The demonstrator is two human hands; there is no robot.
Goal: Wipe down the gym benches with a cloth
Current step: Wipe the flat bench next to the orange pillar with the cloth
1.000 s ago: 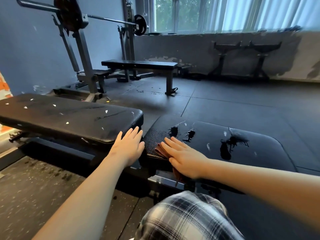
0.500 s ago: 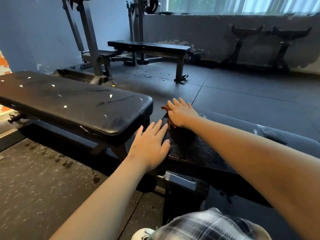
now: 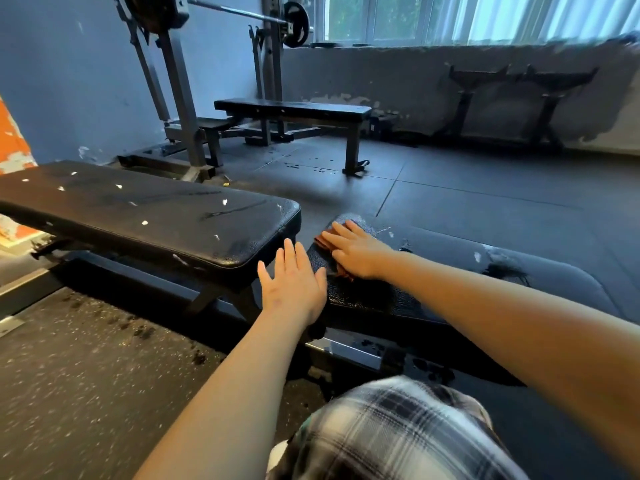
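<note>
Working over a dark rubber floor [image 3: 485, 202]. Facing two black padded surfaces set almost end to end: second desk [image 3: 138, 216] at left, flecked with white tears; desk [image 3: 457, 245] at right, scuffed and blotched. Looking past them to a barbell rack [image 3: 180, 98] and a far bench [image 3: 294, 110] near the window wall. Holding the left hand [image 3: 294, 285] flat over the gap between the two, straight and released, gripping nothing. Pressing the right hand [image 3: 356, 252] palm-down, fingers [image 3: 341, 230] straight and released, on the brown cloth [image 3: 323, 240], which is lying half-covered at the desk's left end.
</note>
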